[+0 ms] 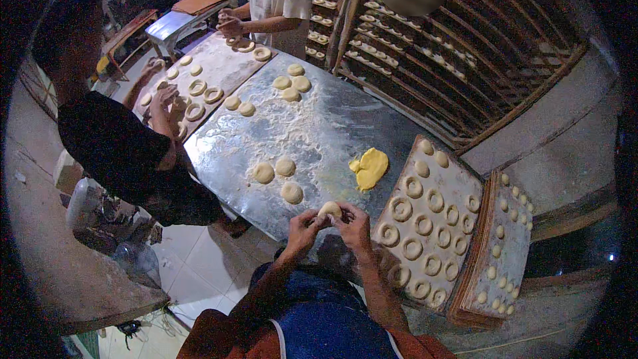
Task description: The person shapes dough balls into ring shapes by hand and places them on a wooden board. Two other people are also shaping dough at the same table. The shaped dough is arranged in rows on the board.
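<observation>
In the head view, the left hand (302, 231) and right hand (353, 227) grasp a pale dough piece (330, 210) between their fingertips at the lower centre of the frame, near the edge of the metal table (359, 119). Light, even pressure from both sides should keep it round; turning it little by little should avoid thin spots. Dough rings (424, 217) sit at lower right.
</observation>
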### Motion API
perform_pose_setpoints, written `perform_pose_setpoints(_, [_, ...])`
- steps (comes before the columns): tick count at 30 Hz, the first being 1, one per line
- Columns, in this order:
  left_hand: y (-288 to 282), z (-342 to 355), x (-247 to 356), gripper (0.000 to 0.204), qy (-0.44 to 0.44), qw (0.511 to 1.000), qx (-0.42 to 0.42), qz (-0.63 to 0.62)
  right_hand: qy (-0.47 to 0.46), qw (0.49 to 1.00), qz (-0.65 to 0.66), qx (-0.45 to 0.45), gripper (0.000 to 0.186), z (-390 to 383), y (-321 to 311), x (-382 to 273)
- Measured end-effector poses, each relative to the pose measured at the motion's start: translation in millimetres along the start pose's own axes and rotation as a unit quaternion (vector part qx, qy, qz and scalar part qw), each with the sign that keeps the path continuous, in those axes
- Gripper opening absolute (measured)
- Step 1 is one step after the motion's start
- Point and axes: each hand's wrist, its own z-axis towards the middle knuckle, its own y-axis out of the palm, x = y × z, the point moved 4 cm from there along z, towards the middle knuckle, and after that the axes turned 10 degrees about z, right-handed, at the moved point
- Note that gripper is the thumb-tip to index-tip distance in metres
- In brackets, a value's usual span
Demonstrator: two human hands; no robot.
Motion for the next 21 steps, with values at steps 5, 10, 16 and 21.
perform_pose_setpoints(5, [-11, -3, 10, 0.033, 0.069, 0.997, -0.01, 0.021, -0.099, 0.985, -0.133, -0.045, 0.047, -11, 24, -22])
perform_pose_setpoints(10, [-14, -5, 9, 0.041, -0.056, 0.982, -0.136, -0.119, 0.03, 0.986, 0.107, -0.123, 0.057, -16, 29, -16])
perform_pose_setpoints(16, [2, 1, 16, 0.029, 0.109, 0.972, -0.15, -0.147, 0.033, 0.991, 0.118, 0.05, 0.03, -11, 4, 25])
perform_pose_setpoints(21, [31, 29, 9, 0.024, 0.122, 0.99, -0.04, 0.065, 0.085, 0.958, 0.245, 0.119, 0.038, -11, -23, 60])
